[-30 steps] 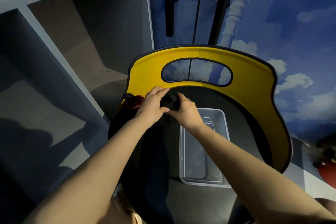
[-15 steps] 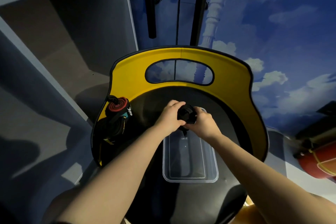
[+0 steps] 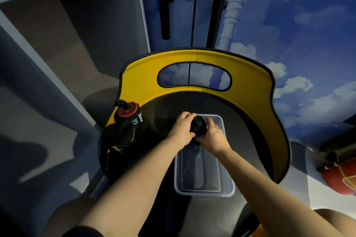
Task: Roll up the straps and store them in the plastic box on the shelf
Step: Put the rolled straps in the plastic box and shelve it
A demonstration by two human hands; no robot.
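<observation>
I hold a rolled black strap (image 3: pixel 198 127) between my two hands, above the far end of the clear plastic box (image 3: pixel 229 184); my left hand (image 3: pixel 182 131) curls round the roll from the left, fingers over its top; my right hand (image 3: pixel 214 136) grasps it from the right, fingers wrapped on its far side; a short loose end of the strap hangs below the roll toward the box; whether the roll touches the box rim I cannot tell; the box lies lengthwise away from me on the black seat of a chair (image 3: pixel 250 131), and through its clear walls the dark seat shows; the chair's yellow backrest (image 3: pixel 138 82) curves round the seat on the far side and to the right, with an oval cut-out near its top edge; at the left edge of the seat, against the yellow wall, sits a red and black rolled strap (image 3: pixel 126 110) with a teal label; just below it lies a heap of black straps (image 3: pixel 120 134) with yellow markings, not rolled; to the left stands a grey shelf unit (image 3: pixel 57 44) with open compartments; behind the chair is a wall painted with blue sky and white clouds (image 3: pixel 298 44); a red object (image 3: pixel 339 179) lies at the right edge.
</observation>
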